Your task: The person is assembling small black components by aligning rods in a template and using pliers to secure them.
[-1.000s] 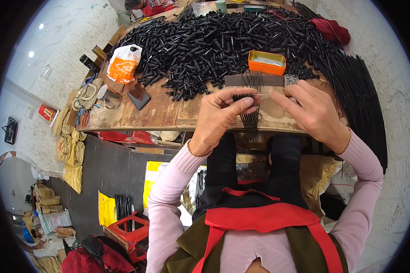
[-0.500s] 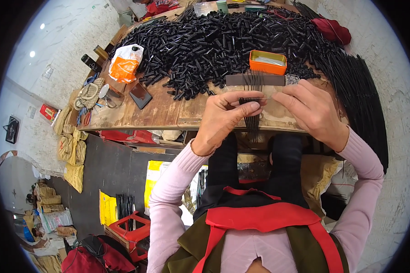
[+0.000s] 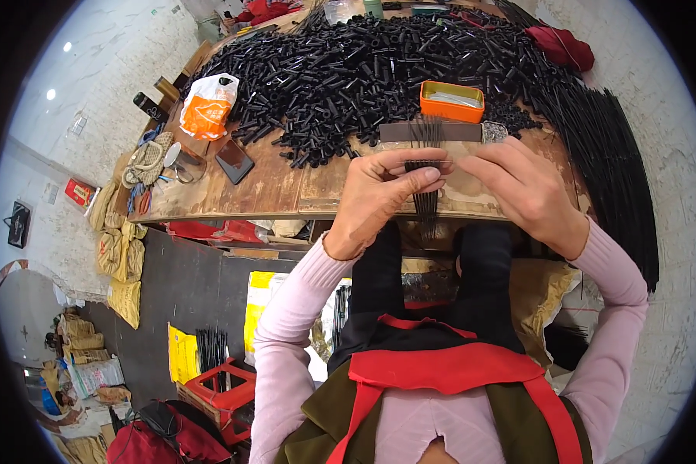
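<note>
In my left hand (image 3: 379, 193), thumb and fingers pinch a row of thin black rods (image 3: 426, 205) that stand side by side and hang past the table's front edge. A thin wire or needle (image 3: 445, 162) crosses the rods near my left fingertips. Just to the right, my right hand (image 3: 522, 185) is closed, its thumb and finger pressed together close to the wire's end. What those fingertips hold, if anything, is too small to make out. Behind the hands lies a dark flat bar (image 3: 430, 132). Beyond it is an orange tin (image 3: 452, 103) with thin pale pieces inside.
A large heap of short black tubes (image 3: 348, 77) covers the wooden table (image 3: 278, 189). Long black rods (image 3: 607, 170) hang over its right side. A small clear tray (image 3: 494, 132) of metal bits, a phone (image 3: 234, 161), a mug (image 3: 183, 162) and a plastic bag (image 3: 209, 107) also lie there.
My right fingertips remain near the row, and less of the thin wire shows between the two hands. The left hand keeps its grip on the rods. The view has shifted slightly.
</note>
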